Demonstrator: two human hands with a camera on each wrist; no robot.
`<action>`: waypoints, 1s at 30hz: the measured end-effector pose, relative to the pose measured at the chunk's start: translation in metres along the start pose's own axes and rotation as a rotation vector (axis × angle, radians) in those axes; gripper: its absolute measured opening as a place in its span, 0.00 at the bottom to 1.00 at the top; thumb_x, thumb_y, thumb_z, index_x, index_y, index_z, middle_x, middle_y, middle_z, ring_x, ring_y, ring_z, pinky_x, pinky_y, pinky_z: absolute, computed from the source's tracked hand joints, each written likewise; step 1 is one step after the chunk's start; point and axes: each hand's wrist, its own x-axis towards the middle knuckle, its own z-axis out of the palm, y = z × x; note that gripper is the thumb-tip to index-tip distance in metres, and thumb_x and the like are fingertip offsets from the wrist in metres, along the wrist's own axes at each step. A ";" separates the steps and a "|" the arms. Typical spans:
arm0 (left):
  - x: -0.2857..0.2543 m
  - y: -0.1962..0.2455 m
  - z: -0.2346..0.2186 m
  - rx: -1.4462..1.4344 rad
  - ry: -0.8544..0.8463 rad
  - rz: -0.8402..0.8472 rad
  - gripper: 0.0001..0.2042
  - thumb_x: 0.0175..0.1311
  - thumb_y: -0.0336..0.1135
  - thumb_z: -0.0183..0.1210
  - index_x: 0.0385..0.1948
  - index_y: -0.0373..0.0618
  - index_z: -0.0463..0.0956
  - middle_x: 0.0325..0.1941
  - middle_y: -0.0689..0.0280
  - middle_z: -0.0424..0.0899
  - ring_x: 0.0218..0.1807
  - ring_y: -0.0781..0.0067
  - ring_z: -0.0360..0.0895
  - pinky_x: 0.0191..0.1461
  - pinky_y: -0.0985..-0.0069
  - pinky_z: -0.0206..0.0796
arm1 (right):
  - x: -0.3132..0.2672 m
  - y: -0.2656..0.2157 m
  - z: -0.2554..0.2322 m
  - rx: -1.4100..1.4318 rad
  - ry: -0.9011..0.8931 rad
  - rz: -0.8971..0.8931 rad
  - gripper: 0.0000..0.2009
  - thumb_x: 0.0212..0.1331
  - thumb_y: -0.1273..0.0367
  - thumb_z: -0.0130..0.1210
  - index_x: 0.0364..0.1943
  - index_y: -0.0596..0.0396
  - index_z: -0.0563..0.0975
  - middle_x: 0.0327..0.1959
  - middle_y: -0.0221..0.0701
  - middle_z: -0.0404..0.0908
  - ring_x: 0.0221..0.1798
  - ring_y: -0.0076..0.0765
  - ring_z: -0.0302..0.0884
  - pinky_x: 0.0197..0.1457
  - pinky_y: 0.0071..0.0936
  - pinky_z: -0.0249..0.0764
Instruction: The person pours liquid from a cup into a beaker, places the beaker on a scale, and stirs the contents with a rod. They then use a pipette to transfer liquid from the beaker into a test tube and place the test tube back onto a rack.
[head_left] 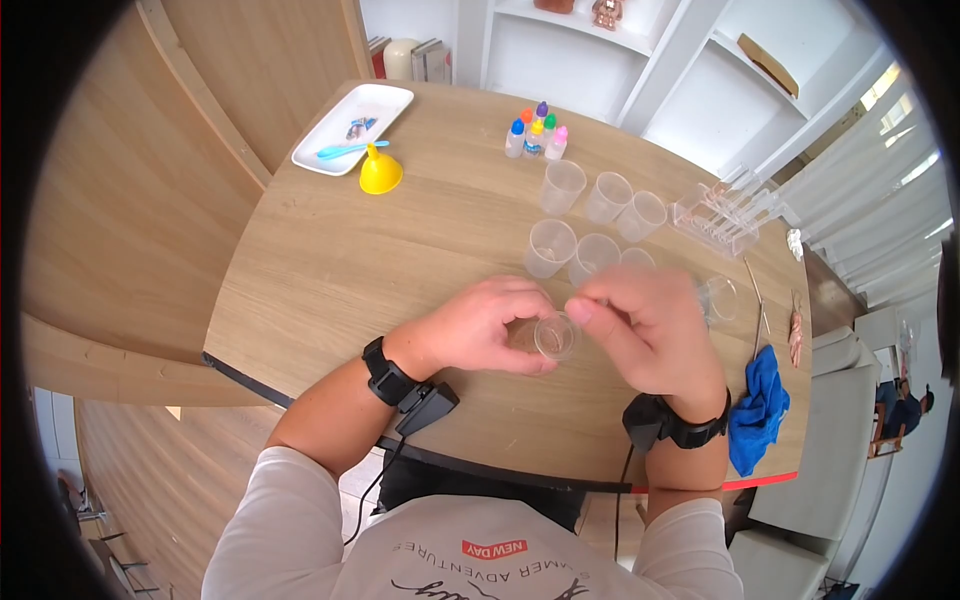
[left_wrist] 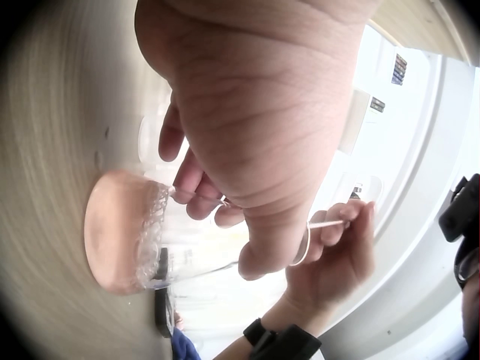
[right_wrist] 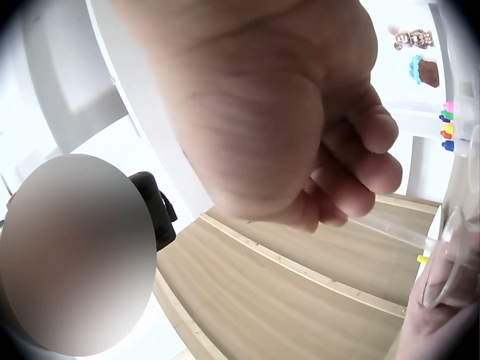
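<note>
My left hand [head_left: 512, 335] grips a small clear plastic cup [head_left: 556, 337] that stands on the round wooden table [head_left: 330, 270] in front of me. In the left wrist view the left hand [left_wrist: 225, 217] curls round the cup [left_wrist: 157, 240], which has a pinkish layer at its bottom. My right hand [head_left: 588, 312] pinches a thin clear stick over the cup's mouth. The stick [left_wrist: 327, 223] shows in the right hand [left_wrist: 341, 236] there. In the right wrist view the right hand [right_wrist: 352, 187] holds the stick [right_wrist: 386, 227], which slants down to the cup rim [right_wrist: 442, 262].
Several empty clear cups [head_left: 563, 187] stand behind my hands, and one more cup [head_left: 720, 298] stands to the right. Coloured dropper bottles [head_left: 536, 135], a yellow funnel [head_left: 380, 173] and a white tray [head_left: 352, 128] sit farther back. A clear tube rack [head_left: 725, 215] and a blue cloth [head_left: 760, 412] lie right.
</note>
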 end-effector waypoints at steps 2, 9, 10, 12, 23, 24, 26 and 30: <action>0.000 0.000 0.000 -0.014 -0.009 -0.014 0.17 0.48 0.41 0.74 0.35 0.46 0.79 0.35 0.63 0.81 0.39 0.57 0.78 0.42 0.66 0.70 | 0.002 0.003 -0.002 0.026 -0.113 -0.122 0.03 0.57 0.72 0.62 0.30 0.54 0.80 0.20 0.35 0.75 0.20 0.42 0.71 0.23 0.32 0.64; 0.000 -0.002 0.000 -0.002 -0.013 -0.010 0.18 0.48 0.41 0.75 0.36 0.46 0.79 0.33 0.63 0.81 0.37 0.57 0.77 0.41 0.65 0.69 | 0.002 0.000 -0.003 0.016 -0.091 -0.134 0.03 0.57 0.72 0.62 0.29 0.55 0.80 0.20 0.35 0.75 0.20 0.42 0.72 0.23 0.32 0.63; 0.000 -0.002 -0.001 0.001 -0.027 -0.017 0.18 0.48 0.41 0.75 0.36 0.46 0.78 0.33 0.63 0.80 0.37 0.57 0.77 0.41 0.65 0.69 | 0.001 -0.002 -0.001 0.018 -0.044 -0.088 0.03 0.57 0.72 0.62 0.29 0.55 0.80 0.20 0.35 0.75 0.21 0.42 0.72 0.23 0.32 0.64; 0.001 -0.001 0.000 -0.002 -0.016 -0.004 0.18 0.48 0.41 0.75 0.36 0.45 0.78 0.33 0.63 0.80 0.37 0.57 0.77 0.40 0.66 0.69 | 0.001 -0.002 -0.001 0.019 0.004 -0.042 0.04 0.57 0.72 0.62 0.28 0.56 0.80 0.20 0.35 0.76 0.21 0.42 0.72 0.23 0.32 0.64; 0.001 -0.001 0.000 0.008 -0.005 0.011 0.17 0.48 0.41 0.75 0.36 0.45 0.79 0.33 0.63 0.80 0.37 0.58 0.77 0.40 0.66 0.69 | 0.002 -0.003 -0.006 0.021 -0.082 -0.094 0.04 0.56 0.72 0.63 0.27 0.56 0.80 0.20 0.35 0.75 0.21 0.42 0.72 0.23 0.31 0.65; 0.001 -0.001 0.001 0.005 0.000 0.017 0.17 0.48 0.40 0.75 0.36 0.45 0.79 0.33 0.63 0.80 0.37 0.58 0.77 0.40 0.66 0.69 | 0.002 -0.003 -0.004 0.022 -0.082 -0.094 0.04 0.56 0.72 0.63 0.27 0.56 0.80 0.20 0.35 0.75 0.21 0.42 0.72 0.23 0.31 0.65; 0.002 0.000 0.000 0.003 0.005 0.025 0.17 0.48 0.40 0.75 0.36 0.45 0.79 0.33 0.63 0.80 0.37 0.58 0.77 0.41 0.66 0.69 | 0.002 -0.003 0.002 0.015 0.041 -0.053 0.04 0.57 0.72 0.63 0.28 0.56 0.80 0.19 0.35 0.75 0.20 0.42 0.72 0.23 0.31 0.64; 0.001 0.000 -0.001 0.005 -0.013 -0.006 0.18 0.48 0.40 0.75 0.36 0.45 0.79 0.33 0.63 0.80 0.37 0.58 0.77 0.41 0.66 0.69 | 0.002 0.000 -0.002 0.021 -0.097 -0.131 0.04 0.57 0.72 0.63 0.28 0.55 0.80 0.19 0.35 0.74 0.21 0.42 0.72 0.23 0.32 0.64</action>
